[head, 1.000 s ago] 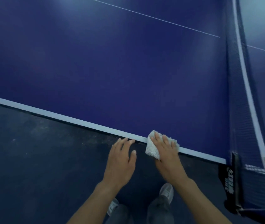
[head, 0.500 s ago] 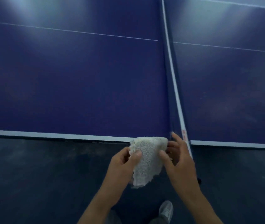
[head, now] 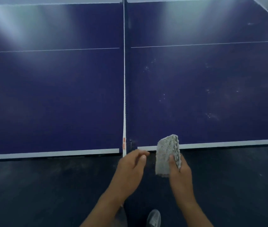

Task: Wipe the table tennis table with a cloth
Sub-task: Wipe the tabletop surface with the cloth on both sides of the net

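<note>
The dark blue table tennis table [head: 51,99] fills the upper view, with white edge lines and a thin centre line. Its net [head: 124,82] runs away from me down the middle. My right hand [head: 180,172] holds a folded grey-white cloth [head: 165,154] upright at the table's near edge, just right of the net, thumb across its front. My left hand [head: 130,167] hovers beside the cloth to the left, fingers loosely curled and holding nothing. Pale specks dot the right half of the table.
The net post and clamp [head: 130,144] sit at the near edge next to my left hand. Dark floor [head: 40,194] lies below the table. My shoe [head: 153,217] shows at the bottom.
The view swung so the net is centred. My left hand let go of the cloth; the right hand alone holds it, now folded narrower and right of the net.
</note>
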